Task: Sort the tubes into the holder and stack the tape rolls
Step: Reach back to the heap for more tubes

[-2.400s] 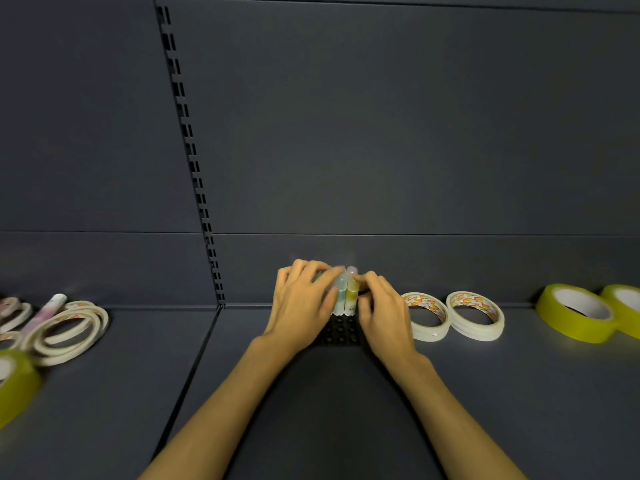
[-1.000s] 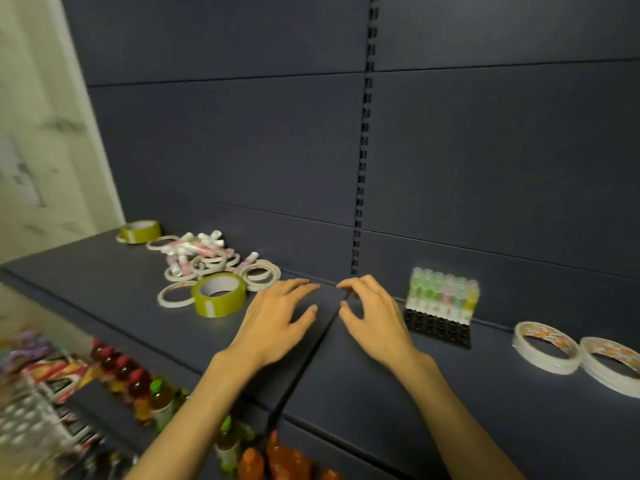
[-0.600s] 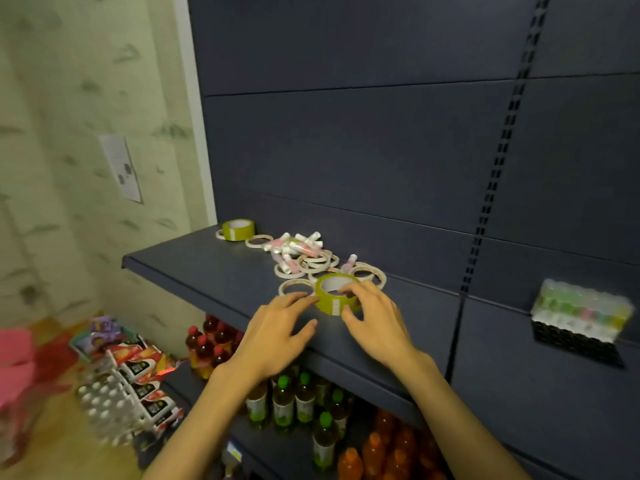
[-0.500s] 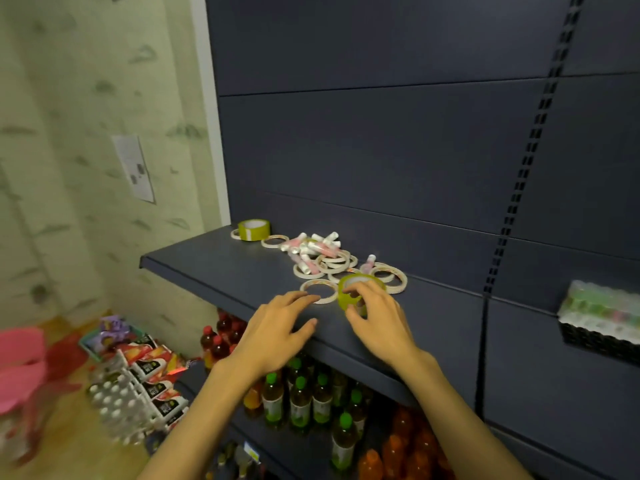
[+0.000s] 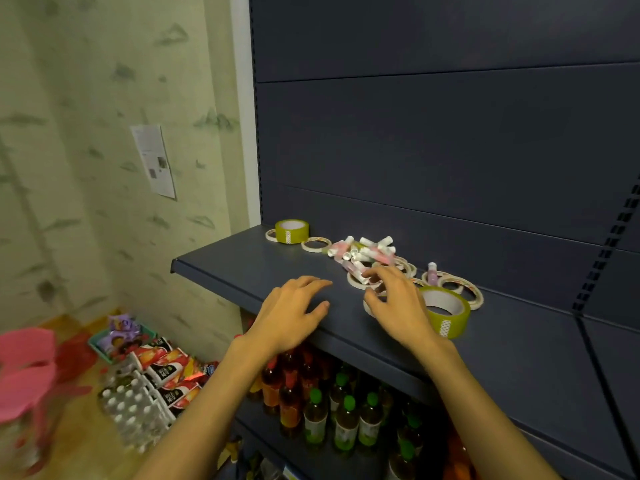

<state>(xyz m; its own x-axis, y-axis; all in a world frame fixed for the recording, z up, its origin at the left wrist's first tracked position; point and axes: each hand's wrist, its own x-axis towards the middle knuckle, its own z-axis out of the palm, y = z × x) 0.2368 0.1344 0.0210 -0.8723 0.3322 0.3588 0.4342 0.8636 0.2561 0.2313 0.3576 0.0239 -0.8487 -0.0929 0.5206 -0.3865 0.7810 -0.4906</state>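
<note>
Dark blue shelving [image 5: 242, 271] fills the scene, with bottles [image 5: 343, 420] below it. Both forearms reach up over its front edge, palms down. Left hand [image 5: 292, 315] lies spread flat on the bare shelf, holding nothing. Right hand [image 5: 398, 306] hovers with fingers loosely curled, tips near a thin white tape ring [image 5: 356, 282], gripping nothing. Just right of its wrist sits a green tape roll [image 5: 448, 315]. Beyond its fingertips lies the tube pile [image 5: 363, 251], among more rings.

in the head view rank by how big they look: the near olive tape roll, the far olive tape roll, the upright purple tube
1. Near olive-green tape roll, largest.
2. Far olive-green tape roll, though it lies farther from the camera, so the two may be alike in true size.
3. Upright purple tube with white cap, smallest.
</note>
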